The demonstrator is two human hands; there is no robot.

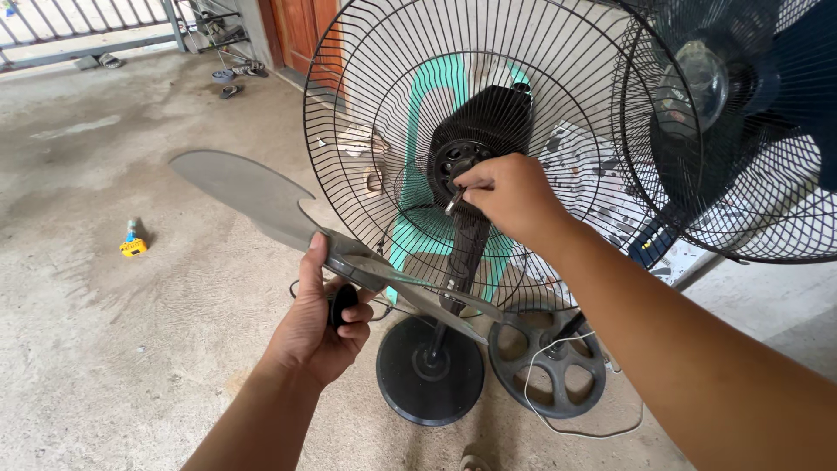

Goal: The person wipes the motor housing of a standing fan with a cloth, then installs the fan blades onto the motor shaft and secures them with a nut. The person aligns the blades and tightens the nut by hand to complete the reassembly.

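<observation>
A standing fan with a black wire rear guard [366,113] and black motor housing [488,118] stands in front of me. My right hand [510,196] reaches inside the guard and pinches the metal motor shaft [453,203] at the hub. My left hand [321,318] holds a grey translucent fan blade [253,196] by its hub, together with a small black round knob [342,303] under the fingers. The blade sticks out to the upper left, outside the guard.
The fan's round black base [430,371] rests on a concrete floor, beside a second spoked base [549,366] and a white cord [558,427]. A green plastic chair [436,87] stands behind. Another fan [741,131] is at right. A small yellow object [132,247] lies at left.
</observation>
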